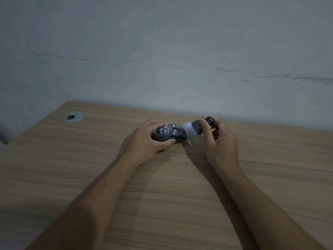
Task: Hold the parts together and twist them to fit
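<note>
- Left hand (147, 139) gripped a dark computer mouse (171, 132), fingers curled over its far side, thumb along the near edge; the mouse's top showed pale smears and sat low over the bench (72, 177), whether touching it I could not tell.
- Right hand (219, 139) pinched a small dark brush (199, 127); its pale tip (188, 126) pointed at the mouse, just beside its right end.
- Bench was wood-grain laminate, pale brown; a round metal cable grommet (75, 116) was set near the far left corner, well apart from both hands.
- Behind stood a grey plaster wall (162, 51), scuffed with dark streaks; the light was dim.
</note>
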{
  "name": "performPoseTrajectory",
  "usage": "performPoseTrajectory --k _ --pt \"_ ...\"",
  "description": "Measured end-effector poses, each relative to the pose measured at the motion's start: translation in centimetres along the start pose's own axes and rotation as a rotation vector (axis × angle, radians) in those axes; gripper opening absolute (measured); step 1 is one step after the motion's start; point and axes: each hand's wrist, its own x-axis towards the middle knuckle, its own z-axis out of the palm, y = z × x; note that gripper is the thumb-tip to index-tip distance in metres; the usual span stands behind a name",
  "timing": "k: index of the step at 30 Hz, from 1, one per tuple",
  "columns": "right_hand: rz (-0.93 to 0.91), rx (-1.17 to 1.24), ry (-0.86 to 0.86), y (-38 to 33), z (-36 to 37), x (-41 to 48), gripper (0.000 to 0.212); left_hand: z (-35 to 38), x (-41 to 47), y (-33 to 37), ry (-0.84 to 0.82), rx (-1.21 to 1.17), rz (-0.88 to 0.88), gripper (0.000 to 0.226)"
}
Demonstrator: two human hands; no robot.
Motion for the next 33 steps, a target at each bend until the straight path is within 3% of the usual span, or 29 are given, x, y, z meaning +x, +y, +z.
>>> performPoseTrajectory --k 16,22,28,33 --pt "-0.054 0.019 -0.080 0.0 0.5 -0.4 0.023 -0.2 0.0 -0.3 -0.035 -0.010 0.057 0.059" --pt "0.026 0.040 -0.002 0.3 0.1 0.0 0.022 0.0 0.0 -0.2 -0.003 -0.008 0.034 0.057" --pt "-0.011 0.043 -0.079 0.2 0.6 -0.3 0.022 -0.2 0.0 -0.3 0.028 0.036 0.019 0.059" --pt "0.053 0.063 -0.002 0.4 0.2 0.0 0.019 -0.1 0.2 -0.2 0.054 0.068 0.011 0.061"
